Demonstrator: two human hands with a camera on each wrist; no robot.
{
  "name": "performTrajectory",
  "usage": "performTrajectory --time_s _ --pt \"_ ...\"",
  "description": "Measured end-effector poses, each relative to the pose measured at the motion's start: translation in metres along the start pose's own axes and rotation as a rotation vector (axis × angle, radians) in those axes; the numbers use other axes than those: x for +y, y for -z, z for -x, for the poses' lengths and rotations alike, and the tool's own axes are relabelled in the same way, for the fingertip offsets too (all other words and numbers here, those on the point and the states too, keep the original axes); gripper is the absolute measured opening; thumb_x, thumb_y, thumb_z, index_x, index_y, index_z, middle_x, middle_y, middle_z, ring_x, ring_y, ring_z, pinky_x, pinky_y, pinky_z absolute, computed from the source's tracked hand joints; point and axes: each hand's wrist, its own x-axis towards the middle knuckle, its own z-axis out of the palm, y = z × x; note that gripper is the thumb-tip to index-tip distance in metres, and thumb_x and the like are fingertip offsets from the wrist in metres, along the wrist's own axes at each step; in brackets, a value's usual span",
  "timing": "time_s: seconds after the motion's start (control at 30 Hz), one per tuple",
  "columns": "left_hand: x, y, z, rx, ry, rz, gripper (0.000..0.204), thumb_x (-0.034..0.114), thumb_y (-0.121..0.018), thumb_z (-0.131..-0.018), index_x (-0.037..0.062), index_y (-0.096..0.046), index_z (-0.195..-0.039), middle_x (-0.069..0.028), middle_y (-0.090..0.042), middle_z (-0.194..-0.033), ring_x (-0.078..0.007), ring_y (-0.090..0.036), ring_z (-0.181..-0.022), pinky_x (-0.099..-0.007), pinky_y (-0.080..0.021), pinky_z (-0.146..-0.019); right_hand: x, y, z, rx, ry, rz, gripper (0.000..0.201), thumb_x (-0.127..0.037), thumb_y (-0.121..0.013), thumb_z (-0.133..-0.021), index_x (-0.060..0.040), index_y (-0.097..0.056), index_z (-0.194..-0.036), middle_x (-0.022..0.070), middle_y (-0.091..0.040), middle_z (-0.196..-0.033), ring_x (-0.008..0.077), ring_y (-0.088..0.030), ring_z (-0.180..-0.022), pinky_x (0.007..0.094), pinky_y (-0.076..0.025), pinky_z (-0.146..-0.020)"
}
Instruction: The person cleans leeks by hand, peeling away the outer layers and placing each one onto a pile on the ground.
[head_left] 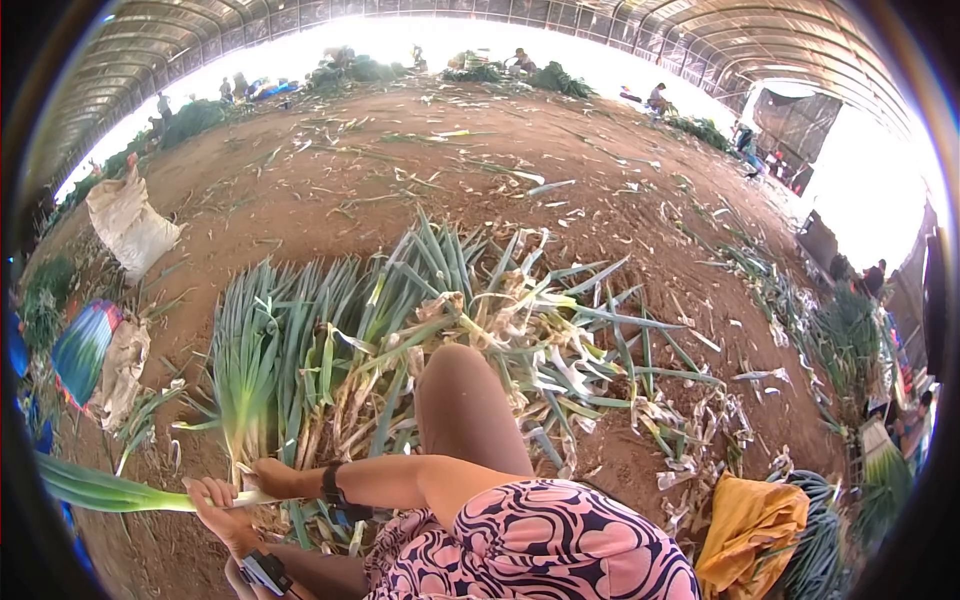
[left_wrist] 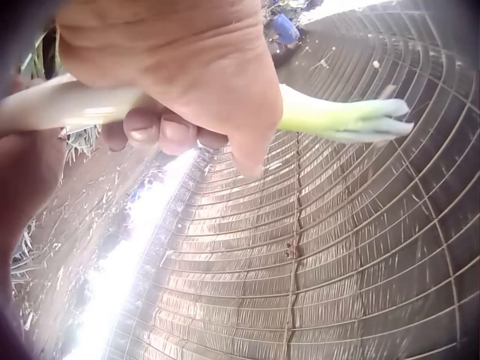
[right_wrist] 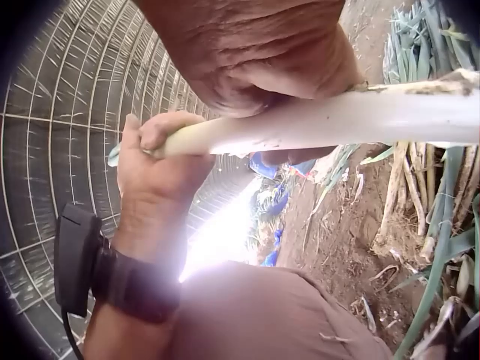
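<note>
A long green onion (head_left: 120, 492) lies across both hands, its green leaves pointing left in the head view. My left hand (head_left: 222, 512) has its fingers curled round the stalk, where white turns to pale green. On the thick white part, my right hand (head_left: 272, 478) grips the same stalk beside it. The right wrist view shows the bare white shank (right_wrist: 330, 124) passing under the right hand, with a brownish strip of skin along its upper edge. From the left wrist view, the split leaf ends (left_wrist: 367, 120) stick out past the left hand.
Rows of green onions (head_left: 270, 360) lie on the soil ahead, beside a heap of peeled leaves (head_left: 540, 320). A yellow cloth (head_left: 755, 530) lies at the right, a white sack (head_left: 130, 225) at the far left. Several people sit or stand farther off under the arched roof.
</note>
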Motion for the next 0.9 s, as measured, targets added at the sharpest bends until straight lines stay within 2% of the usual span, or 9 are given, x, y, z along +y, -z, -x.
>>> performTrajectory --time_s 0.2,0.33,0.37,0.43,0.57,0.63,0.73,0.8,0.9 --pt "0.001 0.002 0.004 -0.185 -0.044 -0.035 0.035 0.031 -0.042 -0.097 0.0146 -0.032 -0.068 0.0036 -0.026 -0.051 -0.0065 -0.024 -0.042 -0.0222 -0.027 -0.044 0.048 -0.036 -0.023 0.021 0.064 0.145 0.020 -0.018 -0.057 -0.081 0.0009 -0.064 -0.079 0.0222 -0.062 -0.070 0.0377 -0.062 -0.066 0.0441 -0.047 -0.060" --pt "0.004 -0.007 0.015 -0.249 -0.069 -0.072 0.036 0.032 -0.040 -0.097 0.0144 -0.031 -0.067 0.0027 -0.027 -0.051 -0.0069 -0.026 -0.042 -0.0227 -0.028 -0.045 0.008 0.014 -0.014 -0.026 -0.498 -0.022 0.026 -0.025 -0.065 -0.076 -0.0008 -0.066 -0.086 0.0203 -0.064 -0.073 0.0331 -0.065 -0.072 0.0390 -0.051 -0.064" --pt "0.006 -0.007 0.017 -0.277 -0.069 -0.078 0.036 0.032 -0.041 -0.097 0.0146 -0.031 -0.067 0.0024 -0.028 -0.051 -0.0068 -0.027 -0.043 -0.0227 -0.028 -0.045 0.057 -0.015 -0.023 0.218 -0.628 -0.150 0.026 -0.020 -0.054 -0.086 0.0013 -0.065 -0.074 0.0168 -0.064 -0.070 0.0341 -0.063 -0.064 0.0418 -0.050 -0.061" --pt "0.007 0.005 0.028 -0.060 -0.010 -0.064 0.030 0.028 -0.042 -0.096 0.0141 -0.038 -0.070 0.0024 -0.033 -0.056 -0.0080 -0.033 -0.048 -0.0218 -0.030 -0.047 0.072 0.024 -0.006 0.277 -0.111 0.350 0.024 -0.020 -0.055 -0.084 -0.0004 -0.066 -0.074 0.0196 -0.064 -0.072 0.0330 -0.063 -0.066 0.0420 -0.049 -0.061" --pt "0.025 0.013 0.031 -0.243 0.012 0.202 0.026 0.030 -0.039 -0.096 0.0143 -0.046 -0.077 0.0007 -0.043 -0.060 -0.0119 -0.040 -0.053 -0.0254 -0.035 -0.052 0.062 0.131 0.017 -0.259 -0.337 1.174 0.008 -0.018 -0.057 -0.076 -0.0159 -0.064 -0.074 0.0029 -0.057 -0.074 0.0195 -0.056 -0.073 0.0397 -0.041 -0.060" --pt "0.043 -0.010 0.027 -0.081 -0.136 0.061 0.040 0.038 -0.040 -0.096 0.0170 -0.031 -0.063 0.0054 -0.025 -0.048 -0.0097 -0.023 -0.043 -0.0277 -0.026 -0.047 0.113 0.186 0.015 0.090 -0.437 0.954 0.017 -0.024 -0.054 -0.082 -0.0089 -0.060 -0.084 0.0095 -0.058 -0.084 0.0255 -0.056 -0.079 0.0424 -0.043 -0.065" --pt "0.064 0.011 0.024 -0.088 -0.274 0.077 0.042 0.039 -0.039 -0.096 0.0167 -0.033 -0.061 0.0053 -0.028 -0.047 -0.0092 -0.024 -0.041 -0.0268 -0.028 -0.046 0.208 0.244 0.007 0.759 -0.561 0.277 0.036 -0.033 -0.050 -0.091 0.0016 -0.054 -0.100 0.0195 -0.060 -0.099 0.0346 -0.057 -0.088 0.0463 -0.045 -0.072" --pt "0.073 0.020 0.026 -0.021 -0.321 0.123 0.041 0.039 -0.041 -0.096 0.0161 -0.035 -0.062 0.0043 -0.029 -0.047 -0.0094 -0.026 -0.041 -0.0276 -0.030 -0.046 0.124 0.273 0.019 0.695 -0.562 0.713 0.060 -0.039 -0.061 -0.084 0.0031 -0.043 -0.123 0.0215 -0.053 -0.118 0.0418 -0.047 -0.110 0.0491 -0.039 -0.090" --pt "0.080 0.031 0.023 0.049 -0.346 0.158 0.039 0.037 -0.044 -0.095 0.0158 -0.037 -0.063 0.0036 -0.029 -0.047 -0.0097 -0.025 -0.042 -0.0277 -0.030 -0.047 0.069 0.257 0.007 0.401 -0.091 1.123 0.062 -0.039 -0.065 -0.081 -0.0031 -0.044 -0.127 0.0222 -0.055 -0.118 0.0389 -0.051 -0.107 0.0469 -0.041 -0.090"
